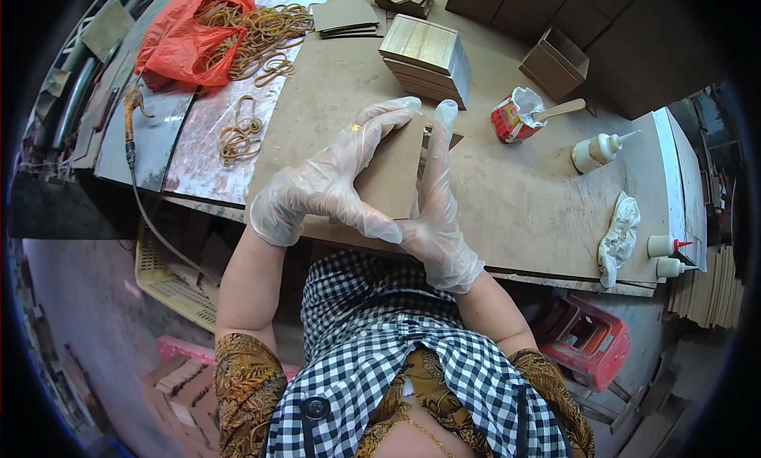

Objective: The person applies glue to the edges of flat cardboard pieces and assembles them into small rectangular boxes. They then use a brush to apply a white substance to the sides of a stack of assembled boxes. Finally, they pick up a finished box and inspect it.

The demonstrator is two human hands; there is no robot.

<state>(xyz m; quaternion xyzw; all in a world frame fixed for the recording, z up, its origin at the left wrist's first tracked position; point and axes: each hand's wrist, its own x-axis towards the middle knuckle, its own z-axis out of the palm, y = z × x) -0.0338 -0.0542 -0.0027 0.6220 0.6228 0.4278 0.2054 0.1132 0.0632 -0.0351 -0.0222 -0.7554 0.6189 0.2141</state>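
Observation:
Between my two gloved hands, near the front edge of the table, is a small box of brown board. My left hand, in a thin clear plastic glove, presses along its left side, fingers reaching to the far corner and thumb at the near edge. Against its right side lies my right hand, gloved the same way, with its fingers pointing away from me and its thumb near the left thumb. A narrow gap into the box shows by the right fingers; the rest of its inside is hidden.
Beyond the hands stands a stack of wooden-faced panels. To the right are a red tin with a stick, a glue bottle, a crumpled cloth and an open box. Rubber bands spill from a red bag.

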